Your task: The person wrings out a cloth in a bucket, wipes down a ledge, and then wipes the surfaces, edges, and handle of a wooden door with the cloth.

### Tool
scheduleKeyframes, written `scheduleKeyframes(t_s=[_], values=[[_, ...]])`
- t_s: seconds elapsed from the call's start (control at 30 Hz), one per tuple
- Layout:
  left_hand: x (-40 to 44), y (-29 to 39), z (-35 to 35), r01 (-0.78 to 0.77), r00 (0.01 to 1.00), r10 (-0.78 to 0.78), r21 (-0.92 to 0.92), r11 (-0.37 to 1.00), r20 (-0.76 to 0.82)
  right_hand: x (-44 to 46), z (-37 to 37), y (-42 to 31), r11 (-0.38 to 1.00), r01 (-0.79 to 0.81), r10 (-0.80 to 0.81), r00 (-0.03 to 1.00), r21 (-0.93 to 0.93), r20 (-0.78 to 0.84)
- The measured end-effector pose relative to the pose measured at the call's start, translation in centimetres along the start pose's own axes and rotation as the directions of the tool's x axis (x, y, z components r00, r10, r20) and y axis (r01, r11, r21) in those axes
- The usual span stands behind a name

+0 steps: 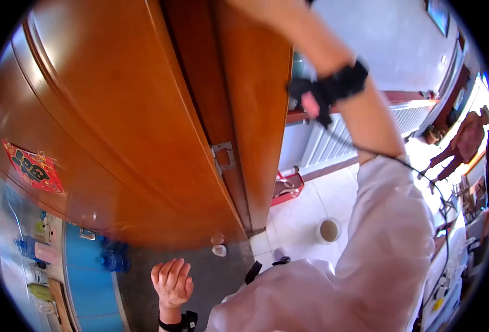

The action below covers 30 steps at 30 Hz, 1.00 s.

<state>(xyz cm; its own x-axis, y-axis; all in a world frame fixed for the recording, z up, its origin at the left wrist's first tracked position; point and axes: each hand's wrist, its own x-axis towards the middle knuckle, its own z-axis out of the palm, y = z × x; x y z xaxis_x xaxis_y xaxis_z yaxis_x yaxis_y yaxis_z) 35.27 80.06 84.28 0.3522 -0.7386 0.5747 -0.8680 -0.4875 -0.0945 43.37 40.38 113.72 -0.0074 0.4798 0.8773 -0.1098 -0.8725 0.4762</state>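
Observation:
My right arm reaches up across the view, and my right hand [264, 8] is blurred and cut off by the top edge, in front of the brown wooden door frame [261, 110]. Its fingers are out of sight, so any touch on the wood cannot be made out. A black strap [344, 83] with a cable circles that wrist. Low in the view, my left hand [172, 282] hangs with loosely bent fingers, thumb apart, nothing in it. The large wooden door [122, 110] stands above and beyond it, bearing a red paper decoration [32, 166]. A metal strike plate [222, 156] sits in the frame.
Through the doorway are a white bucket [328, 230], a red box [287, 187] and a white radiator [338, 135]. A person [468, 138] is at the far right. Blue cabinets [86, 276] and a blue water jug [114, 261] are lower left. A small white object [219, 250] lies near the door.

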Motion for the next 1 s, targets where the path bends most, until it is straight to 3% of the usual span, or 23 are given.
scheduleKeyframes(t_s=[0.03,0.13,0.17,0.23,0.27,0.3,0.33,0.47,0.6,0.63,0.7,0.73,0.77,0.83,0.93,0.97,1.0], values=[[-0.3,0.1,0.4,0.002,1.0,-0.002,0.002,1.0,0.02,-3.0,-1.4,-2.0,0.999,-0.033,0.026,0.988,0.042,0.152],[-1.7,0.5,0.8,0.093,0.992,-0.09,-0.041,0.995,0.083,-12.8,-2.3,-6.3,0.996,-0.089,0.077,0.926,0.016,0.369],[-1.9,0.7,0.5,0.101,0.991,-0.097,-0.034,0.994,0.088,-16.5,-3.3,-8.1,0.978,-0.199,0.143,0.855,0.06,0.498],[-1.9,0.8,0.4,0.098,0.99,-0.092,-0.06,0.993,0.104,-25.7,-4.1,-12.2,0.93,-0.34,0.232,0.837,0.14,0.495],[-1.9,0.8,0.4,0.103,0.992,-0.099,-0.051,0.993,0.076,-28.8,-5.2,-14.0,0.879,-0.45,0.272,0.744,0.158,0.611],[-1.9,0.9,0.2,0.093,0.993,-0.089,-0.047,0.995,0.071,-31.2,-6.4,-15.0,0.912,-0.387,0.198,0.703,0.133,0.683],[-1.8,1.1,-0.1,0.082,0.995,-0.079,-0.043,0.996,0.069,-32.3,-6.7,-14.9,0.937,-0.314,0.139,0.737,0.154,0.662],[0.0,1.3,-1.4,0.054,0.998,-0.053,-0.034,0.998,0.028,-19.2,-4.8,-8.0,0.944,-0.274,0.117,0.799,0.184,0.59],[3.0,1.7,-2.3,-0.044,0.994,0.043,-0.013,0.999,-0.096,-2.7,-0.9,-1.7,0.972,-0.23,0.207,0.931,0.045,0.3],[3.1,1.9,-2.4,-0.057,0.988,0.055,-0.011,0.998,-0.142,0.2,-1.0,-1.3,0.994,-0.106,0.102,0.989,0.034,0.103],[2.5,2.1,-2.0,-0.028,0.991,0.025,-0.023,0.999,-0.129,-1.8,-1.5,-2.9,0.987,-0.135,0.124,0.985,0.084,0.12],[2.0,2.2,-1.7,-0.005,0.993,0.001,-0.027,1.0,-0.12,-3.5,-2.1,-4.3,0.989,-0.143,0.13,0.964,0.041,0.231],[1.2,2.1,-1.3,0.0,0.993,-0.003,-0.029,1.0,-0.121,-4.4,-0.4,-4.2,0.996,-0.082,0.079,0.992,0.027,0.098],[-1.4,1.9,-0.8,0.098,0.995,-0.098,-0.001,0.995,-0.026,-9.6,-1.9,-7.7,0.997,-0.061,0.048,0.963,0.038,0.265],[-3.4,2.0,-1.2,0.168,0.986,-0.168,-0.006,0.986,0.016,-19.7,-4.3,-11.0,0.954,-0.083,-0.097,0.823,0.288,0.56],[-3.9,2.1,-1.4,0.199,0.98,-0.199,0.004,0.98,0.029,-21.6,-4.8,-11.3,0.933,-0.078,-0.171,0.762,0.351,0.625],[-4.2,2.3,-1.6,0.22,0.975,-0.22,0.028,0.975,0.03,-21.6,-4.8,-10.4,0.935,-0.069,-0.173,0.766,0.348,0.619]])
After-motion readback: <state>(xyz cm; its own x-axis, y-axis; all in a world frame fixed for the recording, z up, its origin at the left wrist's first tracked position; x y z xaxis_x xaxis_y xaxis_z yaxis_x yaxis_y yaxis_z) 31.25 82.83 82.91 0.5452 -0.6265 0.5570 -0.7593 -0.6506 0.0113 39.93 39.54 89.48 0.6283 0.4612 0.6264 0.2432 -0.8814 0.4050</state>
